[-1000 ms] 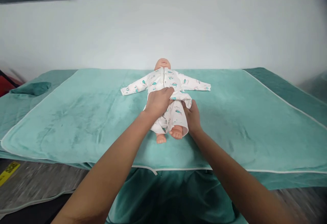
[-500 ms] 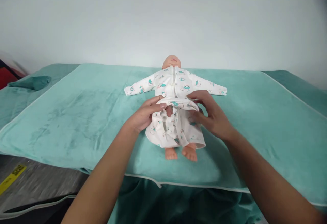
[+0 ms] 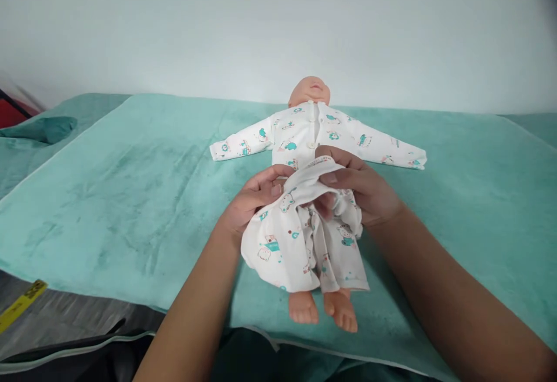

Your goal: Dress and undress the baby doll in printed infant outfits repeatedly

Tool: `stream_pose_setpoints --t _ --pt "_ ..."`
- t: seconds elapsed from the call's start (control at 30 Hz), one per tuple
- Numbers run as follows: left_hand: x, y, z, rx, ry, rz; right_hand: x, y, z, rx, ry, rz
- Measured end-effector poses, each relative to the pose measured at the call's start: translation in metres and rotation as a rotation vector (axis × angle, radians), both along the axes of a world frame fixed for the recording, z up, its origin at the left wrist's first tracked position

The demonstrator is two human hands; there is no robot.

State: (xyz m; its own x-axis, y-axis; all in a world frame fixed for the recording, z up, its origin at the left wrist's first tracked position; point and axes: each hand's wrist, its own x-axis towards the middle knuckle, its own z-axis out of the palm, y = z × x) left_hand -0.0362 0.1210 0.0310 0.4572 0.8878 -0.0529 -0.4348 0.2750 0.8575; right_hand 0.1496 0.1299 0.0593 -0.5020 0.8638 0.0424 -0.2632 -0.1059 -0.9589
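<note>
A baby doll (image 3: 310, 90) lies on its back, head away from me, feet toward me. It wears a white baby outfit (image 3: 292, 137) printed with small teal animals; whether it is one piece or two I cannot tell. Both sleeves stretch out sideways. At the doll's waist the cloth is bunched and raised. My left hand (image 3: 257, 199) pinches this fold on its left side, thumb on top. On the other side my right hand (image 3: 363, 184) grips the fold between thumb and fingers. Two bare doll feet (image 3: 303, 307) poke out below the loose leg cuffs.
A teal plush sheet (image 3: 130, 196) with pale piping covers the bed under the doll. Behind it rises a white wall (image 3: 217, 33). A dark teal cloth bundle (image 3: 46, 129) lies at far left. Yellow tape (image 3: 21, 306) marks the grey floor at lower left.
My view has moved closer to the doll. My left hand has gone from the middle of the waist to its left side. The fold at the waist is now lifted and spread between both hands.
</note>
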Motion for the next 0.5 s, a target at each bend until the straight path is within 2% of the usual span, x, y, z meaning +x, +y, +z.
stream_pose_setpoints --t 0.13,0.3,0.4,0.5 --pt "0.002 -0.003 0.001 0.007 0.059 0.059 0.003 0.001 -0.001 0.002 0.147 -0.039" --pt "0.002 -0.006 -0.001 0.027 0.134 0.107 0.008 0.003 -0.005 0.021 0.194 -0.068" --pt "0.005 -0.013 0.008 0.074 0.123 0.031 0.010 0.001 -0.007 0.039 0.194 -0.061" --pt "0.010 -0.025 0.024 0.123 0.162 0.002 0.011 -0.002 -0.005 0.051 0.124 -0.075"
